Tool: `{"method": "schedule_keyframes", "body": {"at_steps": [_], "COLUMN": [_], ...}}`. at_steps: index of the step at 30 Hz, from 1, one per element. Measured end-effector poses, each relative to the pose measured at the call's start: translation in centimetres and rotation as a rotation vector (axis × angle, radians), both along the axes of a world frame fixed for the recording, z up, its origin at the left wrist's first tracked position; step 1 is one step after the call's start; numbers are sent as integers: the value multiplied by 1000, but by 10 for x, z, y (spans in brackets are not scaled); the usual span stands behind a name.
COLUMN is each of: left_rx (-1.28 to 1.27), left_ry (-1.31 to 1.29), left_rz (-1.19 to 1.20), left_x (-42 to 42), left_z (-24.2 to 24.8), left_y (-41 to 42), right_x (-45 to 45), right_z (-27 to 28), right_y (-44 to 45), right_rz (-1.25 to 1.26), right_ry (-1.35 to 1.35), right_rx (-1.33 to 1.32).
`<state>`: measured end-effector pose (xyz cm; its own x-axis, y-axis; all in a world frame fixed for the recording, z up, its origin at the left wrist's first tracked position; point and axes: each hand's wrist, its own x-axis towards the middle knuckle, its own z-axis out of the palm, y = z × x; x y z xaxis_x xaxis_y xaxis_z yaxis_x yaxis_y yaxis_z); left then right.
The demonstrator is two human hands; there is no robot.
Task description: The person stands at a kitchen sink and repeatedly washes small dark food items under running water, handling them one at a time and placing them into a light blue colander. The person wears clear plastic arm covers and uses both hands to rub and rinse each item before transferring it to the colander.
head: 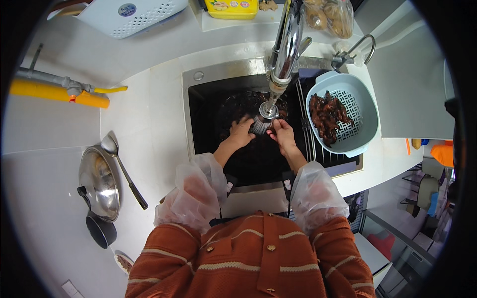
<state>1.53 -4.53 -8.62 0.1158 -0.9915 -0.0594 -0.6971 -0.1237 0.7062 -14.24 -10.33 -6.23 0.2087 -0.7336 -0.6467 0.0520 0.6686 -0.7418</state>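
Over the dark sink basin (208, 149), my left hand (241, 133) has its fingers spread beside the running spray, holding nothing that I can see. My right hand (282, 135) pinches a small dark reddish piece of what looks like wood ear fungus (273, 130) under the faucet's spray head (268, 111). More dark, wet pieces (246, 100) lie in the basin, hard to make out against its black surface. At the right, a pale blue perforated basket (367, 128) holds a heap of the same glossy fungus (328, 117).
The basket stands on a metal rack (316, 158) across the sink's right side. A small curved tap (369, 48) rises behind it. On the left counter lie a ladle (121, 164), a domed metal lid (102, 182) and a small black pot (101, 230). Yellow pipe (56, 93) runs along the left wall.
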Motion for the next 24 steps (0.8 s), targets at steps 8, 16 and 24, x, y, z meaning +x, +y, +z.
{"method": "schedule_keyframes", "body": {"at_steps": [8,16,24], "left_rx": [349,443,637], "left_ry": [895,1088,1256], "left_rz": [305,531,538], "left_x": [-8,-31,-29], "left_z": [27,35,42], "left_y": [-11,-7,-9], "right_x": [6,6,7], "right_z": [-6,-12,-17], "right_y": [6,16,11], "right_rz": [17,206,159], "right_ry": [46,184,134], "right_rx": [-2,-385,-330]}}
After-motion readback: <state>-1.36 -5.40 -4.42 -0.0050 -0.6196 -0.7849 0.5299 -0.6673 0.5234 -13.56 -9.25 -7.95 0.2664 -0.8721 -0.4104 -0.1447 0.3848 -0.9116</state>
